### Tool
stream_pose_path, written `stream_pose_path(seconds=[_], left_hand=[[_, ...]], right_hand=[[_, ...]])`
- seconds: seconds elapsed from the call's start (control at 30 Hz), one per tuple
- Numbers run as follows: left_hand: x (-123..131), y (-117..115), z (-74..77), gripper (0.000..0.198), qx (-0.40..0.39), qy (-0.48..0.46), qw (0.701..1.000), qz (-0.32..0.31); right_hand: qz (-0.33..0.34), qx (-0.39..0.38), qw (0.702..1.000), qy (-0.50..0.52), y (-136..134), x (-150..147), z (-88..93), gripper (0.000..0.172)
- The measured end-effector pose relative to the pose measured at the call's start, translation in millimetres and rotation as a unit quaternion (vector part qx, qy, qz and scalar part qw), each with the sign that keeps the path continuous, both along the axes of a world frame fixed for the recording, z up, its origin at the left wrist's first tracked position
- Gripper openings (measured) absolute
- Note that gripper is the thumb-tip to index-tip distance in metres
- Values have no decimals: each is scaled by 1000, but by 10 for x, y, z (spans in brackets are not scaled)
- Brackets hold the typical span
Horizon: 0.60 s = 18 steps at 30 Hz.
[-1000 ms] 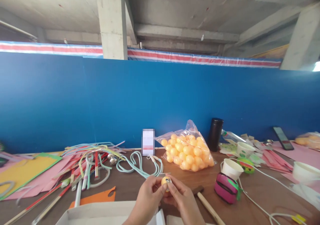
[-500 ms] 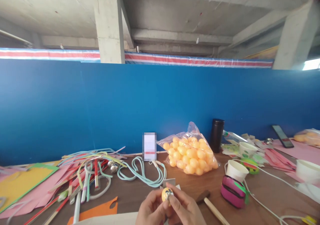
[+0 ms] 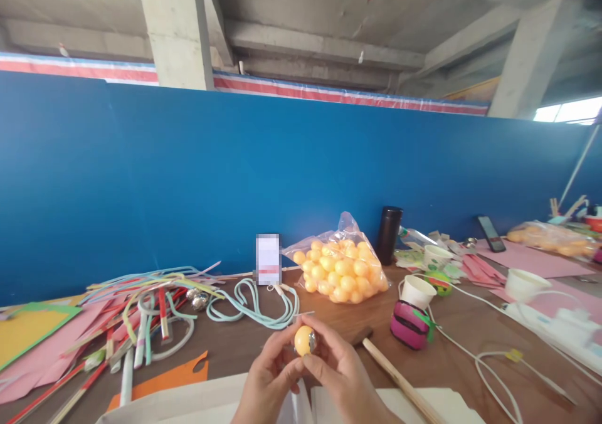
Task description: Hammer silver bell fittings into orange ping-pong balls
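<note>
Both my hands hold one small orange ball (image 3: 303,340) just above the near edge of the brown table (image 3: 357,323). My left hand (image 3: 269,374) cups the ball from the left with closed fingers. My right hand (image 3: 336,367) pinches a small shiny metal piece against the ball's right side. A clear plastic bag of several orange balls (image 3: 339,273) lies behind my hands. White sheets (image 3: 188,402) lie under my wrists.
Coloured paper strips and straws (image 3: 141,311) are heaped at the left, with a pale green cord (image 3: 254,305) beside them. A wooden-handled hammer (image 3: 390,371), a pink pouch (image 3: 409,323), paper cups (image 3: 417,291), a black flask (image 3: 388,236) and white cables (image 3: 489,367) sit to the right. A blue wall (image 3: 282,173) backs the table.
The view has swung to the right and a little down. My hands have kept hold of the orange ball, turning it slightly between the fingers.
</note>
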<state>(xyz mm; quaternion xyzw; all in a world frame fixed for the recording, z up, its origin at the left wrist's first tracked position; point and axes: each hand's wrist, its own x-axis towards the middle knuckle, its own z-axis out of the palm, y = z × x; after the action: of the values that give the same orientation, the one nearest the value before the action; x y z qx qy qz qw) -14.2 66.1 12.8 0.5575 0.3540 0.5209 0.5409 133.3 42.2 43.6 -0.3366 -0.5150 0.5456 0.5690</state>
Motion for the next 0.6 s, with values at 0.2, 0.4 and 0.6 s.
stream_pose_path(seconds=[0.2, 0.4, 0.6], left_hand=[[-45, -30, 75, 44, 48, 41, 998, 9], [-51, -89, 108, 40, 113, 90, 988, 46], [10, -123, 132, 46, 38, 53, 997, 49]], right_hand=[[49, 36, 998, 29, -4, -9, -33, 43], [42, 35, 997, 53, -14, -37, -37, 44], [30, -21, 999, 17, -8, -23, -21, 52]])
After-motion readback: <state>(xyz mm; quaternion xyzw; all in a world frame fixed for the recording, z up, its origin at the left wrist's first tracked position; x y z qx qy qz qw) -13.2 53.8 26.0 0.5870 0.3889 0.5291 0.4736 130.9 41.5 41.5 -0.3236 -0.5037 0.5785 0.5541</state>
